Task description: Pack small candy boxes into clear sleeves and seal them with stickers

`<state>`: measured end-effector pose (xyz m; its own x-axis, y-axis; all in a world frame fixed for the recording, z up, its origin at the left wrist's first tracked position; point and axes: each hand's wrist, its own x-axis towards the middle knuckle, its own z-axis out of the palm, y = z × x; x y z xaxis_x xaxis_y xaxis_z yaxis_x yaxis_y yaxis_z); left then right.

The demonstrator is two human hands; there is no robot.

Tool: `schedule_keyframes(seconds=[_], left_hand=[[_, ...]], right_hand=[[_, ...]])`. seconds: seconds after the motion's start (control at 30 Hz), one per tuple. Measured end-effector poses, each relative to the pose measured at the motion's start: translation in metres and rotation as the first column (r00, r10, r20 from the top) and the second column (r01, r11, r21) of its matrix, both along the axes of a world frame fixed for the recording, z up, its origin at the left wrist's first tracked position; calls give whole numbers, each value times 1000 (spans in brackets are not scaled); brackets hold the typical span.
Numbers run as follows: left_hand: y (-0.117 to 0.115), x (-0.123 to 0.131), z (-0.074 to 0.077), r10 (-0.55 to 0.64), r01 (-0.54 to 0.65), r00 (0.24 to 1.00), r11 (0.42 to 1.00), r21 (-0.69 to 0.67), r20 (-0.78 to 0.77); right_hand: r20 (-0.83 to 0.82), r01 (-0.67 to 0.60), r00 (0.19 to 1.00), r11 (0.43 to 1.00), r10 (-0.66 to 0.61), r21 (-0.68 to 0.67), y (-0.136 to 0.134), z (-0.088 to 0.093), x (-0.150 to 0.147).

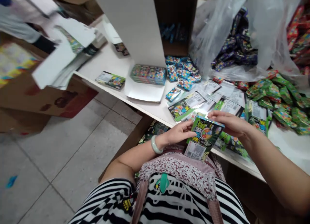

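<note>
Both hands hold a small green and black printed box (202, 136) just in front of the table's near edge. My left hand (180, 132) grips its left side with curled fingers; a pale bangle sits on that wrist. My right hand (226, 121) pinches its top right corner from above. Flat green box blanks (184, 108) lie spread on the white table (113, 64) just beyond the hands. Small blue sachets (182, 70) and green sachets (278, 91) are heaped farther back.
A tall white carton (139, 27) stands open at the back with a filled display tray (148, 75) before it. Clear plastic bags (239, 40) hold purple and red packs at right. Brown cardboard boxes (38, 95) and white sheets sit left, beside grey floor tiles.
</note>
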<state>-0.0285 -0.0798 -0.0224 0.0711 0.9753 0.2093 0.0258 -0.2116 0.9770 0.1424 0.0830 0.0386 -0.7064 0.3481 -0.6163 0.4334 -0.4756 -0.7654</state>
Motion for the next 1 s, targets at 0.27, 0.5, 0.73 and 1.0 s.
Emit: schedule_keyframes(seconds=[0.27, 0.5, 0.73, 1.0], left_hand=[[6, -169, 65, 785, -513, 450, 618, 596, -426], [66, -262, 14, 534, -501, 83, 752, 428, -841], [57, -264, -18, 408, -421, 191, 856, 301, -893], [87, -221, 25, 551, -381, 443, 830, 407, -707]], right_hand=[[-101, 172, 984, 928, -146, 329, 19, -26, 10], [-46, -76, 993, 905, 105, 419, -4, -46, -21], [-29, -249, 957, 868, 289, 429, 1, -55, -47], [-201, 145, 980, 725, -10, 673, 98, -2, -81]])
